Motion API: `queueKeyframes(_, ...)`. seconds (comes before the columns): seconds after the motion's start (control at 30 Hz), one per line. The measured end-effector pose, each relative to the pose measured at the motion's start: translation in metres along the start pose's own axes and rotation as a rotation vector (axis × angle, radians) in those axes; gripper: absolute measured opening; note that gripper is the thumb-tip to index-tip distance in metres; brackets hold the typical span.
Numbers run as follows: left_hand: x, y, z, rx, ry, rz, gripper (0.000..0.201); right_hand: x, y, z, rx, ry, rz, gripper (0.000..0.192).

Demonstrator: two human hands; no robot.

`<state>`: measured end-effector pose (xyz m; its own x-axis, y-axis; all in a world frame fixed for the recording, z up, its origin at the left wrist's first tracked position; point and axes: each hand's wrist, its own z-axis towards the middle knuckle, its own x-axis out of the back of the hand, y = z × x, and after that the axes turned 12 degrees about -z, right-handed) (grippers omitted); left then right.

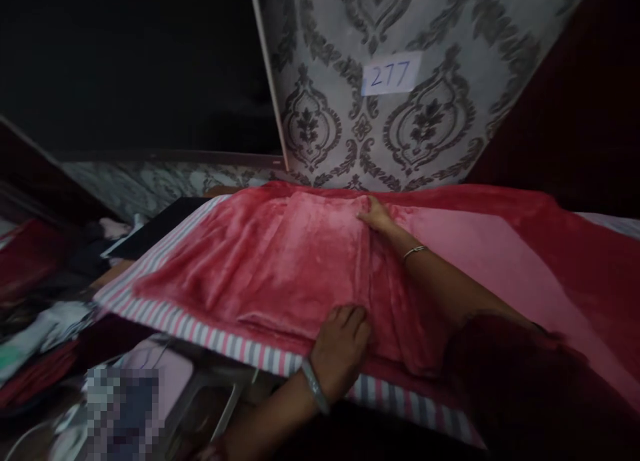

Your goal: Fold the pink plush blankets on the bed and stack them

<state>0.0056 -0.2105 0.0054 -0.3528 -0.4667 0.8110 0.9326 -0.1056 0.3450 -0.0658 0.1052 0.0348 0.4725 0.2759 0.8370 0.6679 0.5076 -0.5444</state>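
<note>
left fingertips: tucked into a fold of the red blanket (280, 267), out of sight
blanket's right end: cut by the frame edge
lower-left patch (123, 407): pixelated, unreadable
floor clutter (45, 327): too dark

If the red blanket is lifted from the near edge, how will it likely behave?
The blanket probably hangs limp: it already lies in soft folds under the left hand and right hand. Its plush sheen suggests it slides easily over the striped sheet. It looks thick, so likely bulky rather than heavy.
</note>
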Motion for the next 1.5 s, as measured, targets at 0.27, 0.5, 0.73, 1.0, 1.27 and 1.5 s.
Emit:
queueKeyframes(0.27, 0.040, 0.006, -0.046, -0.104, 0.260, -0.094, 0.034, -0.004, 0.008, -0.068, 0.498, 0.122, -0.288, 0.061)
queueKeyframes(0.5, 0.079, -0.058, -0.097, 0.424, 0.673, 0.254, 0.041, 0.018, 0.018, -0.221, 1.024, -0.070, -0.185, 0.035)
queueKeyframes(0.73, 0.081, -0.110, -0.095, 0.578, 0.508, 0.002, 0.044, 0.003, 0.038, -0.271, 1.015, -0.049, -0.309, 0.054)
queueKeyframes(1.0, 0.084, -0.131, -0.109, 0.588, 0.615, -0.145, 0.046, -0.022, 0.057, -0.268, 1.026, 0.097, -0.314, 0.047)
queueKeyframes(1.27, 0.085, -0.132, -0.111, 0.498, 0.586, -0.105, 0.043, -0.022, 0.053, -0.273, 0.976, 0.104, -0.261, 0.058)
queueKeyframes(1.5, 0.121, -0.132, -0.116, 0.657, 0.412, -0.585, 0.057, 0.007, 0.030, -0.285, 0.904, -0.092, -0.268, 0.044)
